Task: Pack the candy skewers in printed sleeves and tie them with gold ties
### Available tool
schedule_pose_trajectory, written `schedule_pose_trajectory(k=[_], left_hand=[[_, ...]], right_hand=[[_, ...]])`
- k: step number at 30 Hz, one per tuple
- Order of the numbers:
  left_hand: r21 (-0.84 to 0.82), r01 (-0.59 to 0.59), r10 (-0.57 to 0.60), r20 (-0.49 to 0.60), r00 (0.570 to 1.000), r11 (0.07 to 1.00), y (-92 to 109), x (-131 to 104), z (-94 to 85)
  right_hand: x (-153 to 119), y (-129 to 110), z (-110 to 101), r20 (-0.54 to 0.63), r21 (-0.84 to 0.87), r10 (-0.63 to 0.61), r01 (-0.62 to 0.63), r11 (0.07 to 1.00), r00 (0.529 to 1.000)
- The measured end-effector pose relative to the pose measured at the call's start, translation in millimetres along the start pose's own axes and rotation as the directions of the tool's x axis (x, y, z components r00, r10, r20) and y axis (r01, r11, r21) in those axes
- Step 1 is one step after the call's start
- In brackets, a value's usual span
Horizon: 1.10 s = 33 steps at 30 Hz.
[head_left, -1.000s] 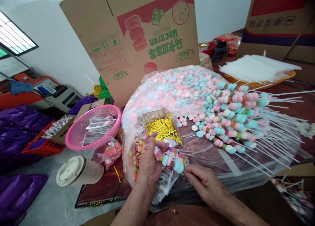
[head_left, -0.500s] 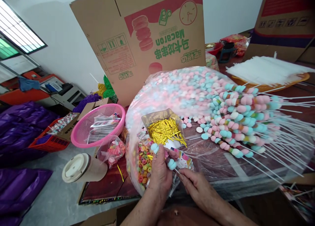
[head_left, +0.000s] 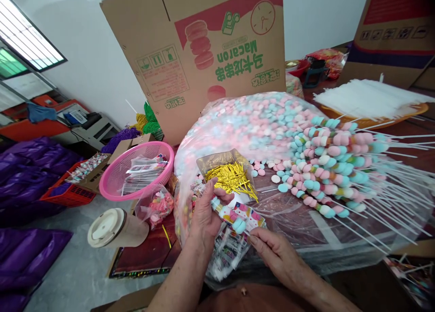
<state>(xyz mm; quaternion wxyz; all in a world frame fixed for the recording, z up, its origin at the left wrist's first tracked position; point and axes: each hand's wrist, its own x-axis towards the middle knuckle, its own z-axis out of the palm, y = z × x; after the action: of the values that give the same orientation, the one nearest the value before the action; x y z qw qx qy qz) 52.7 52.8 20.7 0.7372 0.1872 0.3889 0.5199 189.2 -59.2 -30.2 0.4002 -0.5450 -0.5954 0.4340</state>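
A candy skewer (head_left: 239, 225) with blue, white and pink pieces lies slantwise between my hands, its upper part over or within a printed clear wrapper. My right hand (head_left: 272, 248) pinches the stick below the lowest blue piece. My left hand (head_left: 206, 210) is at the skewer's upper end, fingers curved and apart; whether it grips the wrapper I cannot make out. Beneath the skewer are printed plastic wrappers (head_left: 229, 248). Just beyond my left hand, gold twist ties (head_left: 234, 180) fill an opened bag.
Finished skewers (head_left: 333, 167) are piled at right, before white sticks (head_left: 377, 99). A big bag of candies (head_left: 251, 121) stands behind. At left are a pink basket (head_left: 112, 178), a lidded cup (head_left: 117, 228) and a candy bag (head_left: 160, 205). A carton (head_left: 200, 90) rises behind.
My left hand has shifted left and its fingers have loosened, uncovering more of the skewer and the wrappers. My right hand still pinches the stick, slightly farther right.
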Motion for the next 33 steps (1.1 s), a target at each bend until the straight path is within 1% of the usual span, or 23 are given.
schedule_pose_trajectory(k=[2, 4, 6, 7, 8, 9, 10, 12, 15, 17, 19, 22, 24, 27, 30, 33], left_hand=[[-0.007, -0.02, 0.02, -0.01, 1.0, 1.0, -1.1, 0.8, 5.8], [-0.023, 0.016, -0.016, -0.022, 1.0, 1.0, -8.6, -2.0, 7.9], [-0.055, 0.079, -0.082, -0.061, 0.995, 0.995, -18.0, -5.7, 6.8], [-0.077, 0.106, -0.113, -0.083, 0.99, 0.991, -21.9, -7.0, 5.6], [-0.099, 0.125, -0.135, -0.102, 0.986, 0.987, -24.8, -7.9, 4.2], [-0.115, 0.14, -0.153, -0.114, 0.982, 0.983, -26.6, -8.2, 2.9], [-0.123, 0.15, -0.164, -0.116, 0.98, 0.981, -27.4, -8.2, 1.9], [-0.12, 0.172, -0.185, -0.104, 0.977, 0.978, -27.9, -8.0, 0.9], [-0.107, 0.192, -0.201, -0.082, 0.976, 0.976, -31.1, -10.3, 2.6], [-0.101, 0.187, -0.194, -0.059, 0.979, 0.977, -35.8, -13.6, 4.6], [-0.109, 0.189, -0.193, -0.033, 0.981, 0.976, -39.6, -16.4, 5.4], [-0.135, 0.192, -0.195, -0.014, 0.981, 0.972, -38.2, -15.8, 2.5], [-0.149, 0.168, -0.173, -0.022, 0.985, 0.975, -33.3, -12.5, -1.4], [-0.152, 0.108, -0.116, -0.046, 0.992, 0.983, -29.2, -8.5, -5.3], [-0.104, 0.1, -0.101, 0.001, 0.995, 0.99, -37.1, -12.4, -2.9], [-0.055, 0.115, -0.113, 0.044, 0.993, 0.992, -51.3, -22.7, 0.6]], right_hand=[[-0.1, -0.9, 0.6, -0.016, -0.074, -0.04, 0.038, 0.997, 0.999], [0.1, 2.9, 1.0, -0.091, -0.218, -0.142, 0.119, 0.969, 0.986], [0.2, 10.0, 2.0, -0.168, -0.401, -0.298, 0.212, 0.891, 0.94], [0.1, 13.7, 2.8, -0.182, -0.48, -0.372, 0.248, 0.842, 0.91], [-0.1, 16.8, 3.9, -0.181, -0.536, -0.425, 0.273, 0.799, 0.887], [-0.4, 18.9, 4.9, -0.17, -0.567, -0.455, 0.291, 0.771, 0.874], [-0.8, 19.9, 5.7, -0.152, -0.573, -0.467, 0.307, 0.76, 0.871], [-1.3, 18.1, 6.8, -0.103, -0.536, -0.444, 0.326, 0.779, 0.89], [0.4, 10.1, 7.7, -0.029, -0.423, -0.335, 0.292, 0.858, 0.942], [4.0, 5.2, 8.4, -0.033, -0.327, -0.251, 0.227, 0.918, 0.968], [8.0, 2.8, 8.9, -0.069, -0.216, -0.169, 0.151, 0.965, 0.983], [9.7, 4.6, 7.7, -0.089, -0.104, -0.089, 0.08, 0.991, 0.992], [6.7, 7.6, 6.3, -0.063, -0.098, -0.09, 0.084, 0.992, 0.994], [0.3, 9.5, 6.9, 0.007, -0.127, -0.095, 0.096, 0.987, 0.995], [-1.0, 5.3, 12.8, 0.033, -0.102, -0.084, 0.087, 0.991, 0.996], [3.6, 0.3, 19.2, 0.02, 0.008, -0.055, 0.054, 0.998, 0.998]])
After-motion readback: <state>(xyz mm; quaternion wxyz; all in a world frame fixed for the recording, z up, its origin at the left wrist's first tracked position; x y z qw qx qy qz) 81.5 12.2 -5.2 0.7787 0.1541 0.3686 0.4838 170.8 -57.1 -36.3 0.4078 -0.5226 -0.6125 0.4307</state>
